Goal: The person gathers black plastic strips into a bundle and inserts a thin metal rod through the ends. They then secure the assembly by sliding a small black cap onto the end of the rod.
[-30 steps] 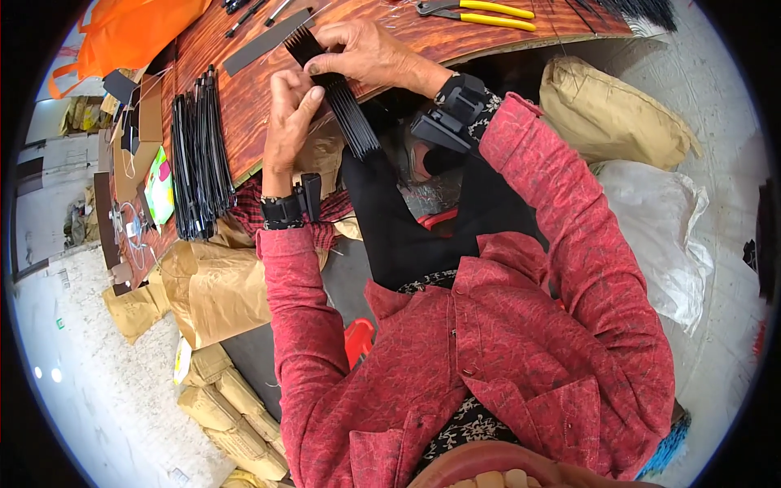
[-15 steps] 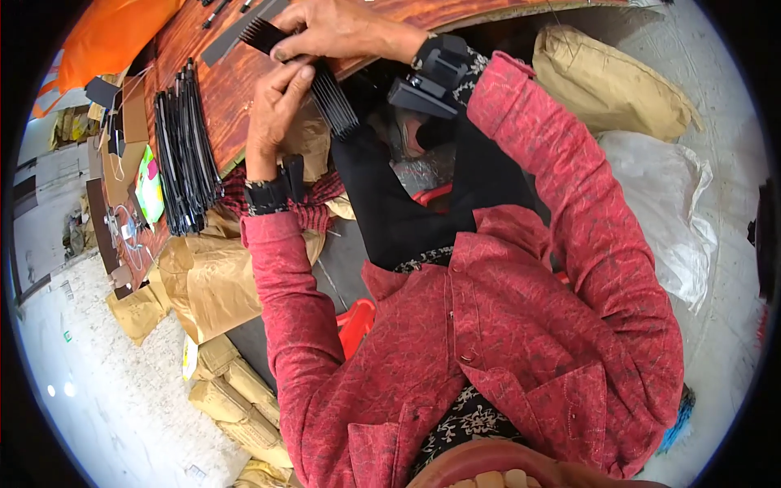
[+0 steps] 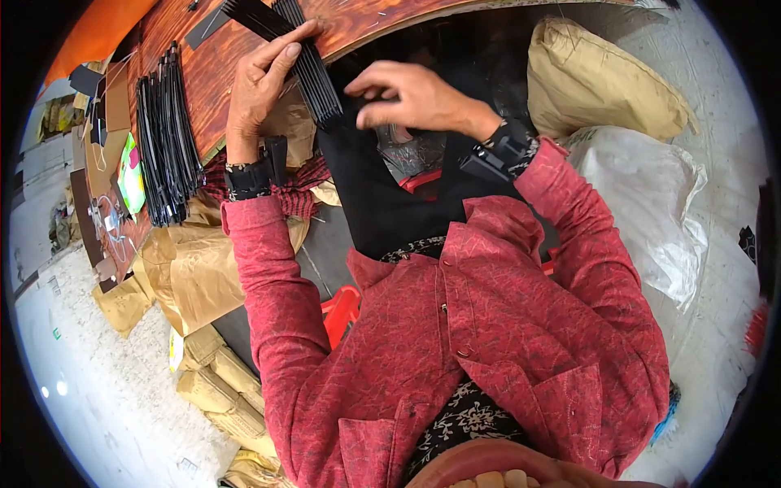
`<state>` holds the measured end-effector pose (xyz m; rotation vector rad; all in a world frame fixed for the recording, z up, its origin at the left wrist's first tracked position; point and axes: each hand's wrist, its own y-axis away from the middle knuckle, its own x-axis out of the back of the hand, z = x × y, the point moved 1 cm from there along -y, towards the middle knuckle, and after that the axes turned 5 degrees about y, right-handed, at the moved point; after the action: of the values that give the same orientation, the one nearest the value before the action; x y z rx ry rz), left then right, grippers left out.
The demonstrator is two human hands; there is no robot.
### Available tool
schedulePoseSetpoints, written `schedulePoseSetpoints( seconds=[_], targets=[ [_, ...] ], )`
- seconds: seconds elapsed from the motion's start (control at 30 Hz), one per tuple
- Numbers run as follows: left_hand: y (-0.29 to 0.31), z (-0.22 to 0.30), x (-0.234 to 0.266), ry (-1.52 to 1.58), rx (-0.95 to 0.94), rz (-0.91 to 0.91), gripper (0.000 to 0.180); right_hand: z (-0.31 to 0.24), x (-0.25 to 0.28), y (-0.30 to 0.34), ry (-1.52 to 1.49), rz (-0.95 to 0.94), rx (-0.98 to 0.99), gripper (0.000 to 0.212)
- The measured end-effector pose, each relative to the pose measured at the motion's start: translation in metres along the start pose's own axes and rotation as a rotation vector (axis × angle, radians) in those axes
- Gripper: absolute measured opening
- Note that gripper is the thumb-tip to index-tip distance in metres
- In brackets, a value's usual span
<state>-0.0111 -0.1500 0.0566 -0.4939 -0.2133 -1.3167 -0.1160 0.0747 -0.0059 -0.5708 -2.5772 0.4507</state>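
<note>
My left hand (image 3: 264, 81) grips a bundle of long black strips (image 3: 313, 77) that juts from the edge of the wooden table (image 3: 211, 65). My right hand (image 3: 411, 98) hovers just right of the bundle's near end, fingers pinched together above a piece of black fabric (image 3: 382, 199) that hangs down in front of me. Whether those fingers hold a strip or the fabric is hidden. Both wrists carry black straps, and both arms are in red sleeves.
A second stack of black strips (image 3: 167, 138) lies on the table to the left. Brown paper packages (image 3: 195, 268) sit below the table at left. A tan sack (image 3: 602, 77) and a white plastic bag (image 3: 659, 211) stand at right. A red stool (image 3: 342, 313) shows under me.
My right hand has come off the bundle on the table and moved down and right toward the black fabric. My left hand stays on the strips.
</note>
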Motion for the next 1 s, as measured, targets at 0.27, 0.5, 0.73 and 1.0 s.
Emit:
schedulePoseSetpoints(
  seconds=[0.27,0.5,0.73,1.0],
  targets=[
    [0.002,0.007,-0.001,-0.049,0.022,0.011,0.036,-0.017,-0.038,0.004,-0.113,-0.266,-0.165,0.027],
    [0.023,0.037,-0.01,-0.09,-0.042,-0.16,0.047,-0.024,-0.03,0.018,-0.295,-0.333,-0.098,0.024],
    [0.033,0.072,-0.018,-0.195,-0.077,-0.185,0.062,-0.059,-0.016,0.011,-0.447,-0.252,0.085,0.019],
    [0.034,0.062,-0.042,-0.397,-0.258,0.094,0.059,-0.07,-0.01,0.002,-0.449,-0.285,0.145,0.02]
  ],
)
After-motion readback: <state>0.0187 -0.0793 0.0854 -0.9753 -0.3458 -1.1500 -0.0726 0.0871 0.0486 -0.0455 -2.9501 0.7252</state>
